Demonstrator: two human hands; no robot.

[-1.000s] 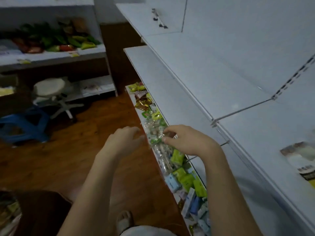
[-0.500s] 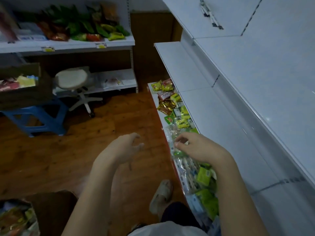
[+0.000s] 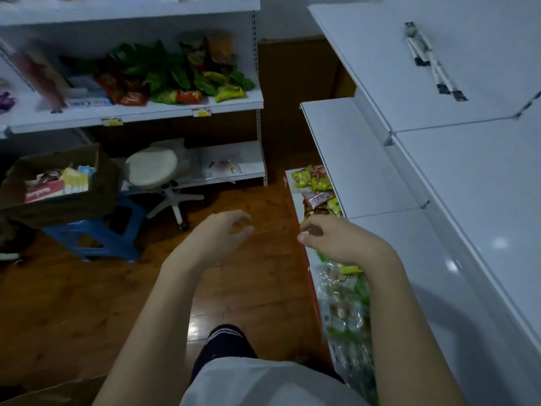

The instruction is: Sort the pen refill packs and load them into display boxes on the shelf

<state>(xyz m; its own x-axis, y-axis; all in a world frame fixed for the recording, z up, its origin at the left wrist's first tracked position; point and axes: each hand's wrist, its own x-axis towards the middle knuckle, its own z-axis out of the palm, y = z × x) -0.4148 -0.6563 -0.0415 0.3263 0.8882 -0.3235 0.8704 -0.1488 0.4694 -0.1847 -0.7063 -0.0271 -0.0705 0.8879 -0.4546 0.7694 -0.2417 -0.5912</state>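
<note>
My left hand (image 3: 222, 235) hangs over the floor, fingers loosely curled, holding nothing. My right hand (image 3: 336, 240) hovers at the low shelf (image 3: 295, 203) edge, grip slack and seemingly empty. The refill packs (image 3: 433, 61) lie on the upper shelf (image 3: 366, 68), still unsorted.

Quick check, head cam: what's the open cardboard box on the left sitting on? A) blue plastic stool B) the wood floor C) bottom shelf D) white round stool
A: the cardboard box rests on top of the blue plastic stool; the white round stool stands beside it to the right and carries nothing.
</note>
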